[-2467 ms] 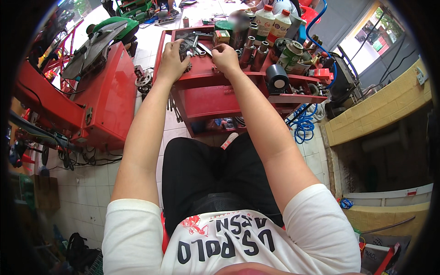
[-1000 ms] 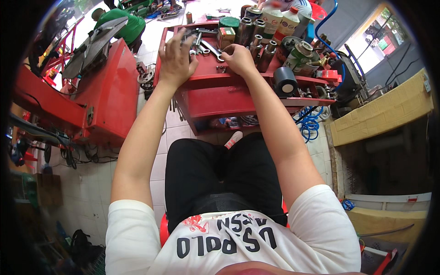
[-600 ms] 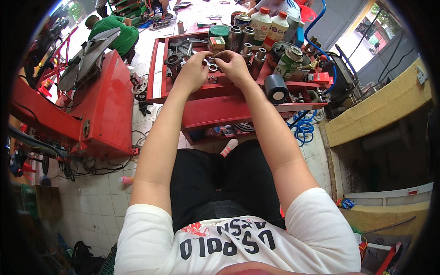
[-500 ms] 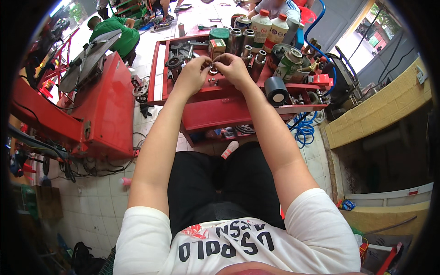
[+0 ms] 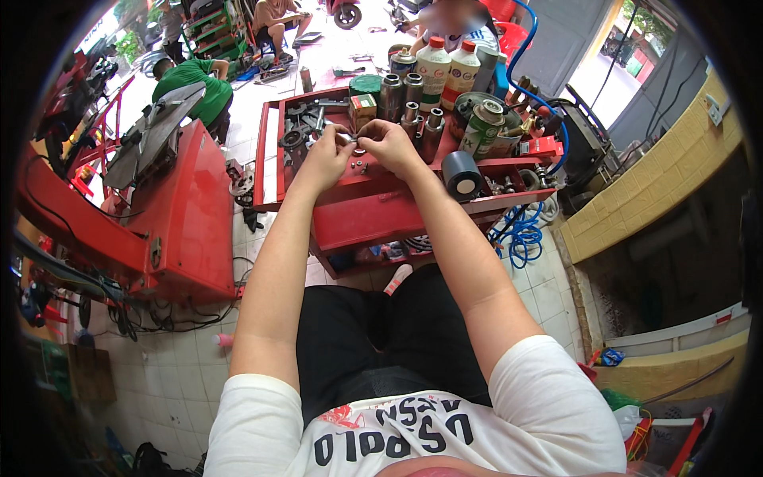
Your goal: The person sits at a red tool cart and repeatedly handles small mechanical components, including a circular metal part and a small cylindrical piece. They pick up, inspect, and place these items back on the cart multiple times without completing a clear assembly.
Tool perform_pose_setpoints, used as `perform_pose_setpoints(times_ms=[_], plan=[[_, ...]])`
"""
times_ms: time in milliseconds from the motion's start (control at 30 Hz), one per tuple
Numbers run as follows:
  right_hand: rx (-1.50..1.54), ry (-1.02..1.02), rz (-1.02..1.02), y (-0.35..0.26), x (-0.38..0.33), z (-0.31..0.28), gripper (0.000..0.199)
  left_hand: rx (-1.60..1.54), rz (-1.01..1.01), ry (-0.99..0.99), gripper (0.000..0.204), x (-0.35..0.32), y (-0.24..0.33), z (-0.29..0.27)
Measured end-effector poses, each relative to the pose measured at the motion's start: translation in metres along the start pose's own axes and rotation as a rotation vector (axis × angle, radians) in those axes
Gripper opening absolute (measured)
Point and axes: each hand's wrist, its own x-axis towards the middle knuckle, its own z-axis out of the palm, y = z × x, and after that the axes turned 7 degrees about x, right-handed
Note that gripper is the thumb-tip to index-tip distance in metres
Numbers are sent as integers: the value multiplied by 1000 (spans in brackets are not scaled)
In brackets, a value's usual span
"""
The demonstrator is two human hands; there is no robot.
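Over the tray of a red tool cart (image 5: 338,191), my left hand (image 5: 324,159) and my right hand (image 5: 389,148) meet fingertip to fingertip. Both are closed in a pinch on a small silvery metal piece (image 5: 348,137), mostly covered by the fingers and too small to name. Just below the fingertips, a small metal ring (image 5: 359,151) shows. A few tiny metal parts (image 5: 360,168) lie on the tray nearer to me. Beyond my hands stand a small box (image 5: 362,110) and upright metal cylinders (image 5: 390,98).
Two red-capped bottles (image 5: 433,71), a green-and-white can (image 5: 482,127) and a dark cylinder (image 5: 462,176) crowd the cart's right side. Metal parts (image 5: 306,118) fill its left. A blue hose (image 5: 566,119) hangs at right. A red machine (image 5: 187,215) stands left; a person in green (image 5: 199,91) bends behind it.
The view has tilted up slightly, so the cart sits lower in the picture. My hands stay together in a pinch, with the fingers shifted a little.
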Motion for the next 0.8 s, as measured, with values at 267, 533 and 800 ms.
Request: perform_pose_setpoints(times_ms=[267,533,800], plan=[[-24,21,-23,8,2,2,20,40,22,-11,33,-1,-2,0],[-76,-13,-37,-4,-4,4,20,112,-51,1,33,0,-10,-1],[-75,-3,-6,4,0,1,22,131,-86,-51,36,3,-9,-2]])
